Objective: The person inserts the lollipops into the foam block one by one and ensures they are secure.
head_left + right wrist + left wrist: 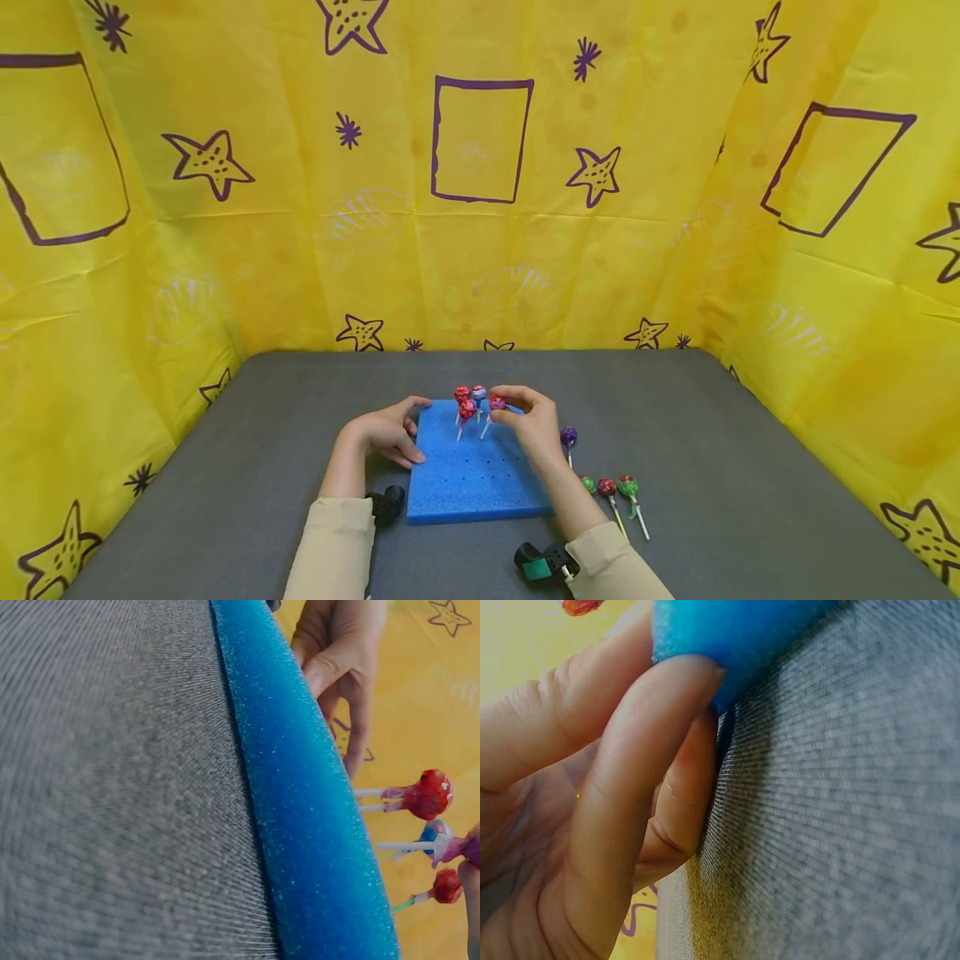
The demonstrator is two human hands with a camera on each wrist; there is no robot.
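A blue foam board (480,492) with small holes lies on the table. At its left edge is my left hand (387,432), thumb and fingers touching the board's side; the left wrist view shows a fingertip (705,675) against the foam. Over the board's back part, my right hand (531,421) pinches a pink-purple wrapped lollipop (497,403) by its head. Its white stick points down to the board; whether it sits in a hole I cannot tell. Beside it stand two red lollipops (467,408) and a blue-and-white lollipop (478,392), stuck in the foam.
Right of the board, loose on the grey table (712,467), lie a purple lollipop (568,436), a red lollipop (606,487) and two green ones (628,486), one partly behind my right forearm. Yellow patterned curtains (480,267) enclose the table's back and sides.
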